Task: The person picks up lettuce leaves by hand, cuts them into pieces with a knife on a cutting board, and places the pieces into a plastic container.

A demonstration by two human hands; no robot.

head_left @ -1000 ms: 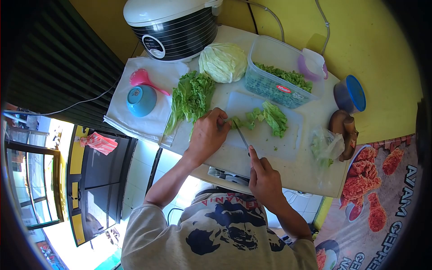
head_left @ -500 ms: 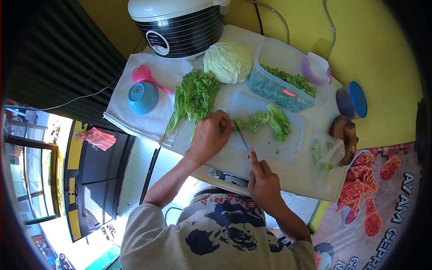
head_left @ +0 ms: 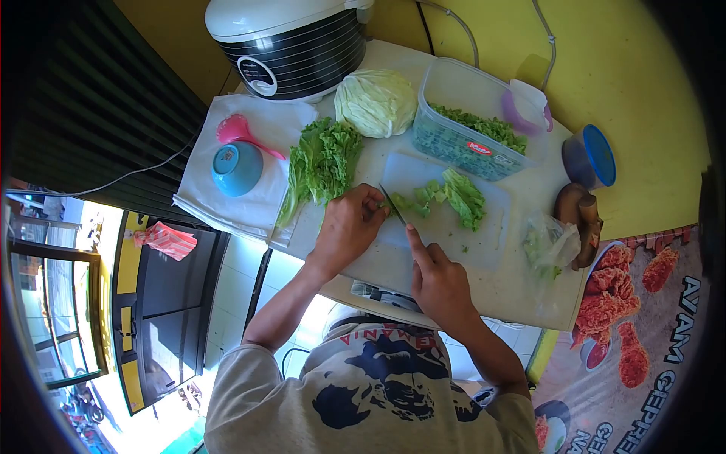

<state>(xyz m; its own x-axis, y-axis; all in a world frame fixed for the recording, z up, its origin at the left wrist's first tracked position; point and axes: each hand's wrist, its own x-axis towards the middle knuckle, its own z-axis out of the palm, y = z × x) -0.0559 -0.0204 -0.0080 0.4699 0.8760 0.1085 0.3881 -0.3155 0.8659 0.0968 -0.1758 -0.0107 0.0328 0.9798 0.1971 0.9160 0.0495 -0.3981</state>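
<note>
My right hand (head_left: 440, 281) grips a knife (head_left: 394, 206), index finger stretched along its back. The blade slants up and to the left, close to the fingertips of my left hand (head_left: 346, 231). Those fingers are pinched on a lettuce leaf (head_left: 407, 204) at the left side of a translucent cutting board (head_left: 484, 246); my hand hides part of it. A larger frilly lettuce piece (head_left: 463, 198) lies on the board, with small green scraps nearby. Just beyond my left hand rests a bunch of lettuce (head_left: 327, 160).
Behind the board stand a clear container (head_left: 461, 147) of chopped greens and a cabbage (head_left: 375, 104). A rice cooker (head_left: 302, 57) is at the back left, near a blue bowl (head_left: 237, 169) and pink ladle (head_left: 234, 129). A plastic bag (head_left: 548, 246) and blue-lidded tub (head_left: 590, 157) sit right.
The knife and my right hand have shifted slightly up and left, bringing the blade tip higher beside my left fingers. My left hand stays pinched on the leaf. The whole view has shifted slightly.
</note>
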